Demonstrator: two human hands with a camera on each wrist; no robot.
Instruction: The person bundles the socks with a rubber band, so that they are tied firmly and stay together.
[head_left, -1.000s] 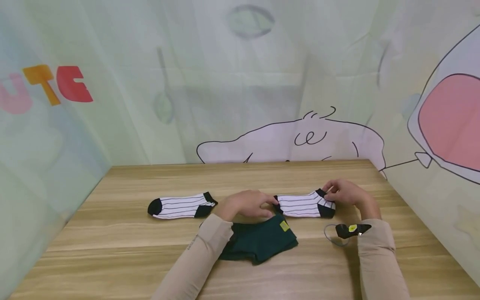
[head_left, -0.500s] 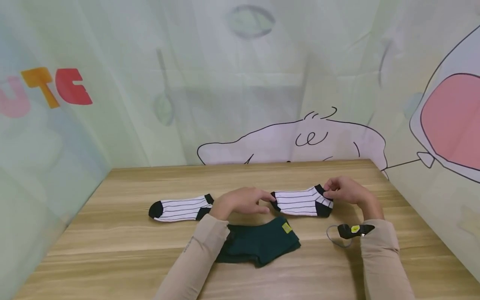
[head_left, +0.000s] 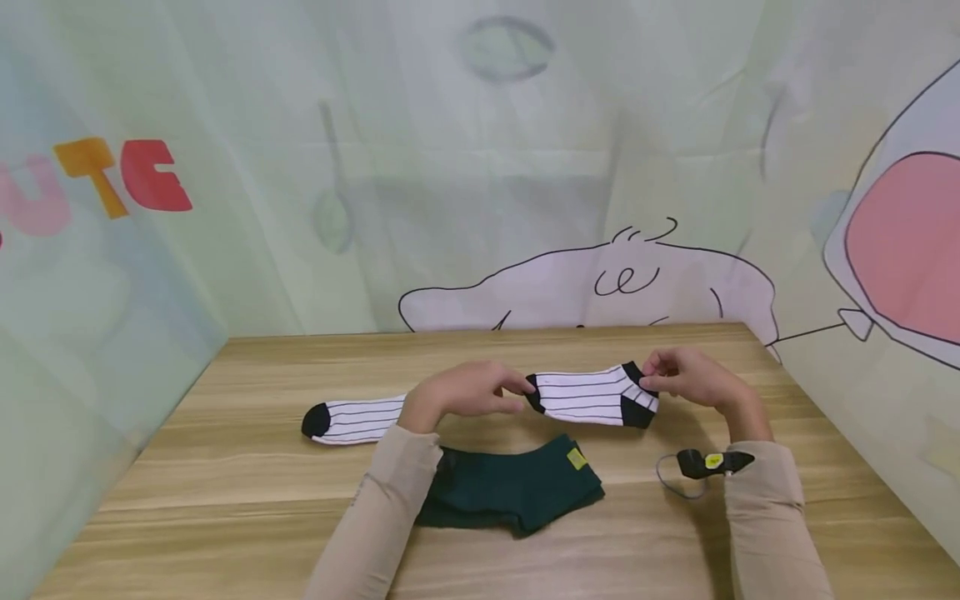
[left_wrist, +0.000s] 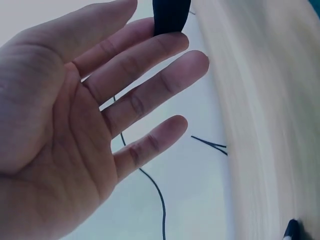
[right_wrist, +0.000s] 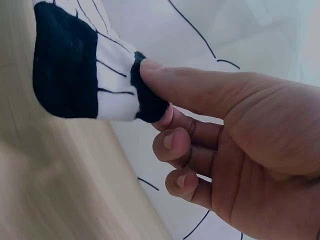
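Observation:
A white sock (head_left: 581, 397) with thin dark stripes and a black toe, heel and cuff stretches between the two hands, heel toward the person. My left hand (head_left: 471, 388) holds its black toe (left_wrist: 171, 16) at the fingertips, the thumb apart from it and the other fingers fairly straight. At the opposite end, my right hand (head_left: 693, 379) pinches the black cuff (right_wrist: 150, 95) between thumb and index finger, with the remaining fingers curled. A matching striped sock (head_left: 356, 419) lies flat on the left, its cuff end hidden behind my left hand and sleeve.
Dark green socks (head_left: 517, 487) with a yellow label lie stacked in front, partly under the left forearm in view. A black device (head_left: 708, 463) with a thin cable loop sits at the right cuff. Printed cloth walls (head_left: 450, 208) surround the wooden table (head_left: 600, 550).
Both hands have carried the striped sock slightly left and up in the head view, away from the green socks. The left hand now covers more of the other striped sock.

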